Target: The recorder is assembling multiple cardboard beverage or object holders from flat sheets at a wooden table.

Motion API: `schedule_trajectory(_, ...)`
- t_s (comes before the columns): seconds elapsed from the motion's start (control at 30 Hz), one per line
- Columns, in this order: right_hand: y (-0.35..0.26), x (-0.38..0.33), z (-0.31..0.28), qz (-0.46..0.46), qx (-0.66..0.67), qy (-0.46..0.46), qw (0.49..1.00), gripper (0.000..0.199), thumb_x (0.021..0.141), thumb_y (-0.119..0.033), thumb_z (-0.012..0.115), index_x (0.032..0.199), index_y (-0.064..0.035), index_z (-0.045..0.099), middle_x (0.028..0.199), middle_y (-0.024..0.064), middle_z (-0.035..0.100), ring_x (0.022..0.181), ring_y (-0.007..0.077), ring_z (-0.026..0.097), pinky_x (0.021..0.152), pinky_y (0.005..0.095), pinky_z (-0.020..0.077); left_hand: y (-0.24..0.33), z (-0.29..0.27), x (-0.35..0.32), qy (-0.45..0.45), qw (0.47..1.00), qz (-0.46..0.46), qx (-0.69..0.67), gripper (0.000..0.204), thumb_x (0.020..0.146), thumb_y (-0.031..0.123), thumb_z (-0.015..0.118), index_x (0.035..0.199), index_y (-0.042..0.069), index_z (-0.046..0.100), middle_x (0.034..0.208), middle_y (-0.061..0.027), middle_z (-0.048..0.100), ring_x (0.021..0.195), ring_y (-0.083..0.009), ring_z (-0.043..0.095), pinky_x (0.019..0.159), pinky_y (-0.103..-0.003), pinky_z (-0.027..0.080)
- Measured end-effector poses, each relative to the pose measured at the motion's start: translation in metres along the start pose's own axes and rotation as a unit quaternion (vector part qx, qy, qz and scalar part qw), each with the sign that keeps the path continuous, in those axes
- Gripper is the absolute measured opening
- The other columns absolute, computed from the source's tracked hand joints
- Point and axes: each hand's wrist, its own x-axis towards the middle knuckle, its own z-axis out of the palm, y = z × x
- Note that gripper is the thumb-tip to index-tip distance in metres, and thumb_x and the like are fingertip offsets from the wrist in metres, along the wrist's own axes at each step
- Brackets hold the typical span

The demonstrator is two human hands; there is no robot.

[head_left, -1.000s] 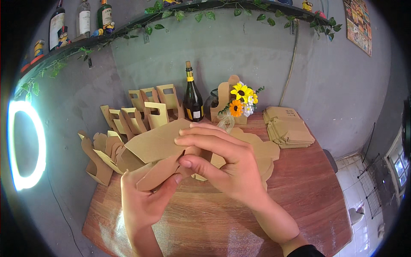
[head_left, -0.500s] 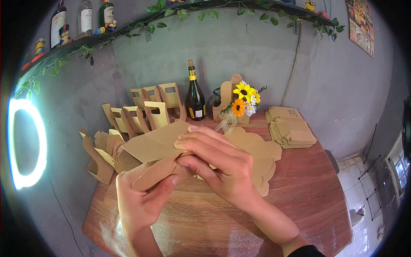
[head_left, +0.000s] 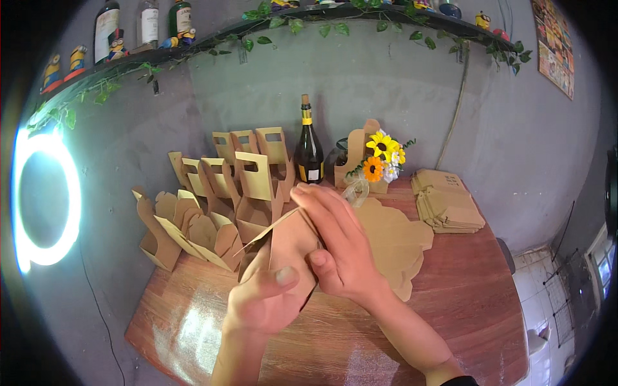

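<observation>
Above the front part of the table, a partly folded brown cardboard box (head_left: 293,243) is held tilted between my two hands. My left hand (head_left: 259,302) grips it from below and the left, thumb lying along the near panel. From the right, my right hand (head_left: 342,248) presses its side, fingers stretched over the top edge and thumb bent against the panel. The box's far side is hidden. Beyond my right hand lie flat die-cut cardboard blanks (head_left: 396,238).
Several cardboard carriers with handle slots (head_left: 253,177) stand at the back left. Behind are a dark corked bottle (head_left: 310,154) and a carrier with artificial flowers (head_left: 384,154). A stack of folded cardboard (head_left: 445,209) sits at the right. A ring light (head_left: 74,199) glows at left.
The cardboard box has turned from lying slantwise to more upright, and my hands have moved right with it. My right hand's fingers have shifted from pinching its edge to pressing its side.
</observation>
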Motion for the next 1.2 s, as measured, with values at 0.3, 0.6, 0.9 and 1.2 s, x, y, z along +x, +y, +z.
schedule_trajectory(0.3,-0.008,-0.003,0.008,-0.031,-0.011,-0.045,0.998,0.069,0.094,-0.047,0.045,0.138,0.0054,0.041,0.141,0.0261,0.041,0.134,0.0412,0.036,0.111,0.0534,0.024,-0.007,-0.017,-0.003,-0.05,0.997,0.055,-0.007,0.076,0.088,0.044,0.055,0.143,-0.001,0.029,0.141,-0.0146,0.042,0.13,-0.0286,0.042,0.108,-0.043,0.034)
schedule_trajectory(0.6,-0.014,-0.01,0.022,-0.042,-0.018,-0.039,0.998,0.071,0.091,-0.045,0.049,0.138,0.0069,0.04,0.142,0.0284,0.039,0.133,0.0404,0.037,0.111,0.0486,0.0278,0.0,-0.005,-0.001,-0.02,0.998,0.045,0.048,0.081,0.084,0.031,0.056,0.145,-0.006,0.019,0.147,-0.0173,0.032,0.138,-0.0259,0.029,0.113,-0.037,0.024)
schedule_trajectory(0.9,-0.01,-0.016,0.026,-0.039,-0.052,-0.025,0.998,0.063,0.091,-0.04,0.044,0.137,0.0035,0.044,0.142,0.0202,0.043,0.134,0.0337,0.039,0.112,0.0442,0.0276,-0.009,-0.004,-0.003,0.08,0.992,0.069,0.075,0.058,0.083,0.025,0.051,0.135,0.0,0.041,0.129,-0.0132,0.052,0.12,-0.0255,0.05,0.101,-0.038,0.039)
schedule_trajectory(1.2,-0.021,-0.01,0.023,-0.026,-0.054,-0.087,0.994,0.072,0.093,-0.045,0.044,0.144,0.0041,0.03,0.15,0.0212,0.029,0.141,0.0353,0.025,0.115,0.0469,0.0153,0.001,-0.005,-0.005,0.053,0.992,0.087,0.076,0.057,0.085,0.027,0.051,0.134,0.0,0.041,0.129,-0.0144,0.052,0.118,-0.0267,0.052,0.099,-0.038,0.042)
